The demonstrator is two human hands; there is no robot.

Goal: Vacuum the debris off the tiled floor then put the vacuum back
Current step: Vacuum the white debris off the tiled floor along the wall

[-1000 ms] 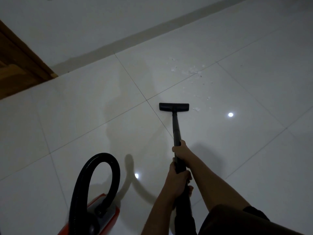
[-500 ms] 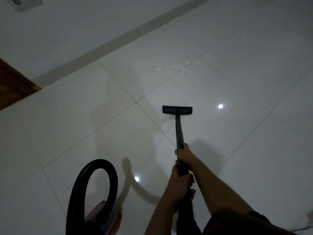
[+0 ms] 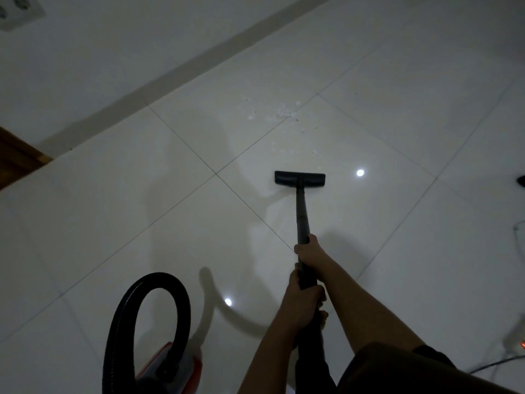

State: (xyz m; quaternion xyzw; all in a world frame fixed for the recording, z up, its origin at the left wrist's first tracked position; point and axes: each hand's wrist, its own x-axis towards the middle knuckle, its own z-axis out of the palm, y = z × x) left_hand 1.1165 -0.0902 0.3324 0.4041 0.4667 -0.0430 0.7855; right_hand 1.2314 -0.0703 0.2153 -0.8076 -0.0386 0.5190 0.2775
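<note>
A black vacuum wand (image 3: 301, 211) runs from my hands out to a flat black floor nozzle (image 3: 299, 178) resting on the white tiled floor (image 3: 142, 223). My right hand (image 3: 308, 250) grips the wand higher up the tube. My left hand (image 3: 302, 301) grips it closer to me, just behind the right. Small white debris (image 3: 279, 113) lies scattered on the tiles beyond the nozzle, apart from it. The red canister vacuum (image 3: 173, 365) sits at the lower left with its black hose (image 3: 147, 317) looping up over it.
A white wall with a grey skirting strip (image 3: 199, 61) runs along the back. A wall socket (image 3: 17, 9) is at the top left and a wooden frame (image 3: 20, 157) at the left. A cable and power strip with an orange light (image 3: 521, 344) lie at the right edge.
The view has shifted, so the debris and wall sit further left. The nozzle has drawn back from the debris a little. Both hands keep their grip on the wand.
</note>
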